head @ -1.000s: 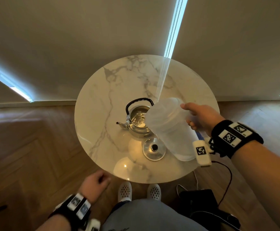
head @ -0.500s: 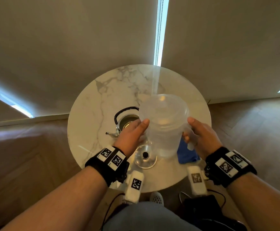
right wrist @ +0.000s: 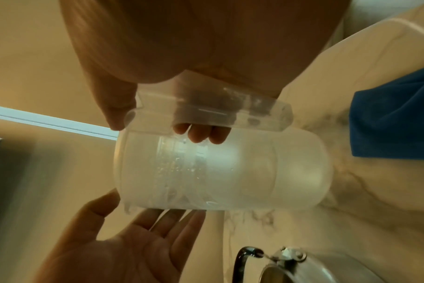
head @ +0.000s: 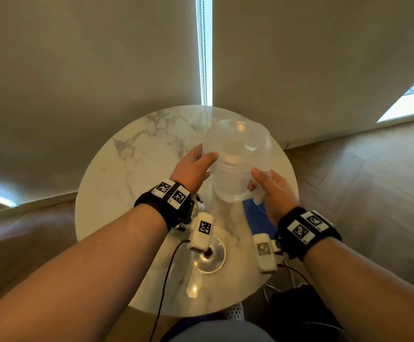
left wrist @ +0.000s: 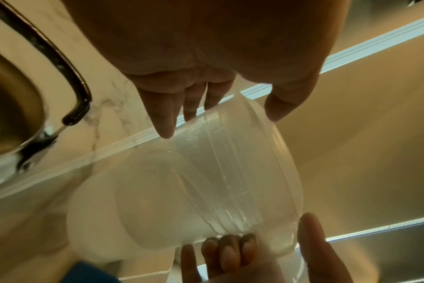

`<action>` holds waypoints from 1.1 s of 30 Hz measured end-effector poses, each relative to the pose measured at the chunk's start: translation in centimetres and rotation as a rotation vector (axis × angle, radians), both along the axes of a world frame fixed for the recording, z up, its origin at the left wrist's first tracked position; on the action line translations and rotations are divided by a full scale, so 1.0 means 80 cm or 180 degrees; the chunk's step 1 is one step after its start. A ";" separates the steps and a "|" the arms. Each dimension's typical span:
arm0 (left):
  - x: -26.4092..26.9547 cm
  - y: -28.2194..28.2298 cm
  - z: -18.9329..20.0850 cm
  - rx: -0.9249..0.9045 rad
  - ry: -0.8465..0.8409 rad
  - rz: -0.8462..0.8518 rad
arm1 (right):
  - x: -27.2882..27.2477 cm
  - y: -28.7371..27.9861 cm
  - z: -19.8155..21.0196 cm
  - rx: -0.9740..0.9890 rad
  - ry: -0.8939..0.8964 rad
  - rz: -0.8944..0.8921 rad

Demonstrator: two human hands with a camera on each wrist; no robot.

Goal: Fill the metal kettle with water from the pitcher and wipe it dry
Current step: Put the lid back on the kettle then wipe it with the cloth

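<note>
The translucent plastic pitcher stands upright over the far right part of the round marble table; I cannot tell whether its base touches. My right hand grips its handle, fingers curled through it. My left hand touches the pitcher's left side near the rim with straight fingers. The metal kettle with its black handle sits uncovered on the table, mostly hidden under my left wrist in the head view. Its round lid lies near the front edge.
A blue cloth lies on the table under my right hand, seen also in the right wrist view as a blue cloth. Cables and a dark bag hang by my lap. Wall blinds stand close behind the table.
The pitcher was tilted over the kettle; it is now upright and further back and right. My left hand rose from beside my lap to the pitcher's side.
</note>
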State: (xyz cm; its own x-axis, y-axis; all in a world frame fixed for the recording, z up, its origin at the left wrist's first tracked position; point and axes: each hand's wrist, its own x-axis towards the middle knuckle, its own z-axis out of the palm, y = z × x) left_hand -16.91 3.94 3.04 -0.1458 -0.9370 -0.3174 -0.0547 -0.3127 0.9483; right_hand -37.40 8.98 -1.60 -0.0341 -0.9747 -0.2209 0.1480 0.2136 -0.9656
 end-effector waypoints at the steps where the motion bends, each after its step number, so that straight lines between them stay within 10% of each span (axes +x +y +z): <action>1: 0.002 -0.012 -0.005 -0.0006 0.0000 -0.0036 | 0.003 -0.009 -0.003 0.0036 0.0046 -0.0021; 21: 0.008 -0.079 -0.070 -0.0298 -0.1019 -0.0499 | -0.003 -0.077 -0.050 0.0616 0.0847 0.0014; 33: 0.102 0.145 -0.104 0.0067 -0.1991 0.0086 | -0.019 -0.017 -0.034 -0.1140 0.2593 0.0184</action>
